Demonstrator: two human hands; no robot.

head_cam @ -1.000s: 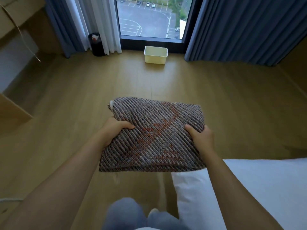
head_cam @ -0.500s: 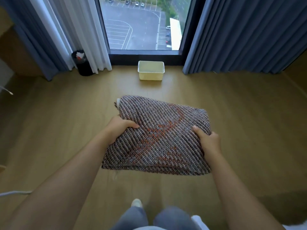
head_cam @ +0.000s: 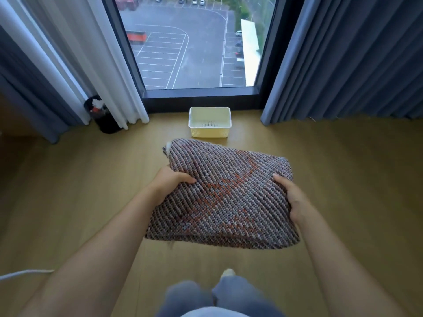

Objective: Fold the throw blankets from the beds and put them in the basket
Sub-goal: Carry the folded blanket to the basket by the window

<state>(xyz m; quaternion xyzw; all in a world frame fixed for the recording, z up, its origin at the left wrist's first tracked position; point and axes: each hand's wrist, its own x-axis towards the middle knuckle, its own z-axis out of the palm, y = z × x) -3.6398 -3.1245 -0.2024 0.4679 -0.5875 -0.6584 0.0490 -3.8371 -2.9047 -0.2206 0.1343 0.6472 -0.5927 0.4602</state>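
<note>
left hand point(head_cam: 168, 184) and right hand point(head_cam: 294, 199) grip the folded blanket point(head_cam: 225, 200), thumbs on top, fingers probably curled beneath; basket point(head_cam: 210, 121) just beyond

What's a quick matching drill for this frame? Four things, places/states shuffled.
1 blanket
2 basket
3 black bin
4 white cable

A on the floor under the window
B on the floor at the view's lower-left edge
C gripped by left hand and right hand
D beside the white curtain, at its foot

Pairs: 1-C, 2-A, 3-D, 4-B
</note>
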